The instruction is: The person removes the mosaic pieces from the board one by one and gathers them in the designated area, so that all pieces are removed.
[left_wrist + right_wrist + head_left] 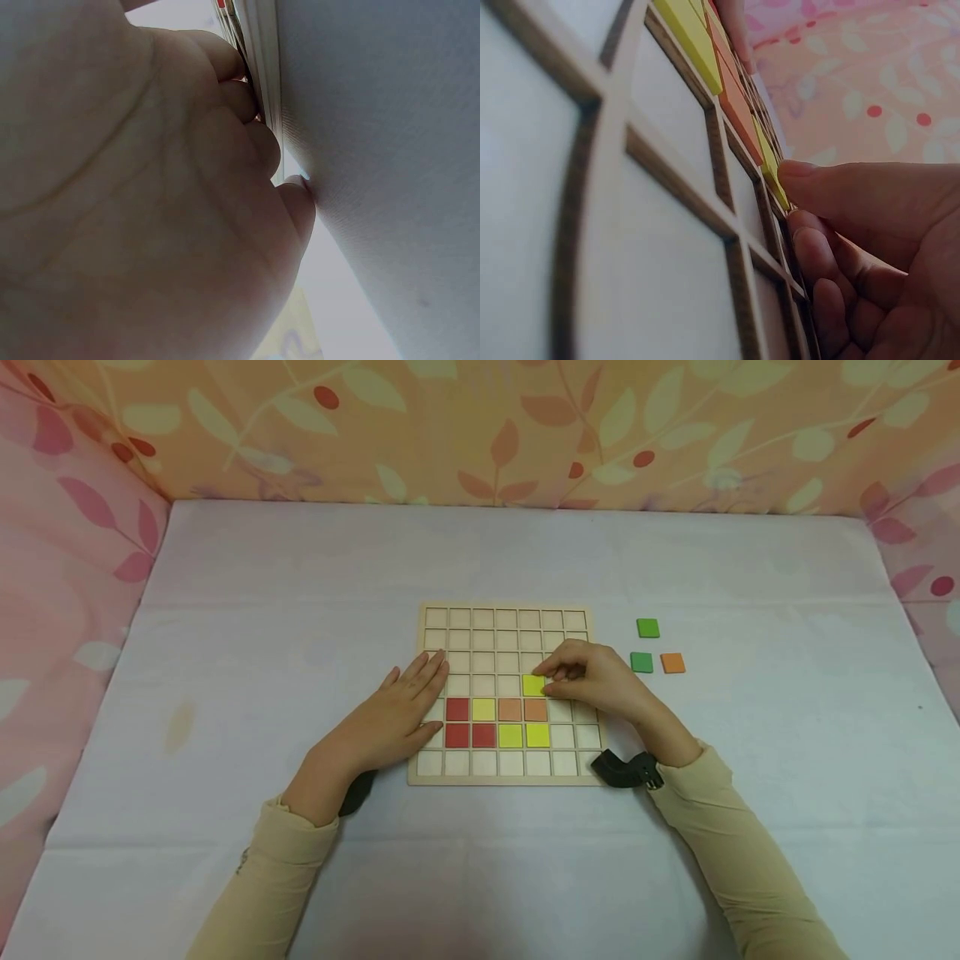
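Observation:
A pale wooden grid board lies on the table, with red, yellow and orange square tiles in two of its rows. My left hand rests on the board's left side, its fingers straight. In the left wrist view its palm fills much of the picture. At the board's right, my right hand pinches a yellow tile at its right edge, just above an orange tile. The right wrist view has the thumb against this yellow tile, which sits at a grid cell.
To the right of the board lie two green tiles, one farther back and one nearer, beside a loose orange tile. White cloth covers the table. Patterned fabric stands along the back and sides.

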`<action>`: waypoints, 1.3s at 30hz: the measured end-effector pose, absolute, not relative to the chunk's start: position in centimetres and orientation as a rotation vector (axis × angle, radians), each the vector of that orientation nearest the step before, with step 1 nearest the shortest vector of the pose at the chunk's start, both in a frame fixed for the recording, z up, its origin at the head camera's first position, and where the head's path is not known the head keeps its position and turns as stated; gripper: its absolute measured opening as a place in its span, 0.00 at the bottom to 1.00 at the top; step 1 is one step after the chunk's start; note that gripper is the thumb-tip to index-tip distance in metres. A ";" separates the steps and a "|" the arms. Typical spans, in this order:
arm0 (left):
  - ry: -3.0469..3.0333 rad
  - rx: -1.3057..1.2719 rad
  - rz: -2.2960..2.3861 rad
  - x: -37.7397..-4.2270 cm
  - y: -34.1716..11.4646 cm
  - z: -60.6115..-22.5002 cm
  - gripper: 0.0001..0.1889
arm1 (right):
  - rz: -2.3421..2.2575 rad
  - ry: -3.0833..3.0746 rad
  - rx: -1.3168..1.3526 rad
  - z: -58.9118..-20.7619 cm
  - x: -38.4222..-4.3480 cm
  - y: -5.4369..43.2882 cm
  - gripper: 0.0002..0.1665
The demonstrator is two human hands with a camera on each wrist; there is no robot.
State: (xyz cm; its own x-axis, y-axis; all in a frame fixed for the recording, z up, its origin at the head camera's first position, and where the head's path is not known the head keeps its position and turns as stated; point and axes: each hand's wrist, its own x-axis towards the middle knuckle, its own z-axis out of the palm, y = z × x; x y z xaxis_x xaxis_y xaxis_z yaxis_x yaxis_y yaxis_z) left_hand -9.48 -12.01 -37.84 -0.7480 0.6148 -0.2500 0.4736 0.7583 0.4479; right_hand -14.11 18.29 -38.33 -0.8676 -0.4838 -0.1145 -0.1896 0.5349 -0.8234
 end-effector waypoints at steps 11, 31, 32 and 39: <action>2.574 0.830 0.508 -9.5 -11.9 -37.9 0.38 | -1.236 2.448 -0.565 -38.3 -14.0 18.2 0.12; 2.573 0.817 0.515 -9.4 -11.9 -38.0 0.38 | -1.305 2.433 -0.527 -37.9 -13.6 17.9 0.10; 2.573 0.817 0.514 -9.4 -11.9 -38.1 0.38 | -1.307 2.432 -0.518 -37.9 -13.6 17.9 0.09; 2.576 0.815 0.525 -9.3 -11.9 -38.0 0.38 | -1.375 2.379 -0.457 -37.7 -13.7 18.3 0.09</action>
State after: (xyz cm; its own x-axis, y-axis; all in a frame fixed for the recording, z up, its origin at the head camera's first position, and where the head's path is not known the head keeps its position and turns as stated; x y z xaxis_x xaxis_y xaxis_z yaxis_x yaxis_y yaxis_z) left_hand -9.33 -11.91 -38.00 -0.7562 0.6061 -0.2465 0.4613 0.7611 0.4561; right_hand -13.69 18.28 -37.75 -0.8851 -0.4436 -0.1405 -0.0996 0.4757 -0.8740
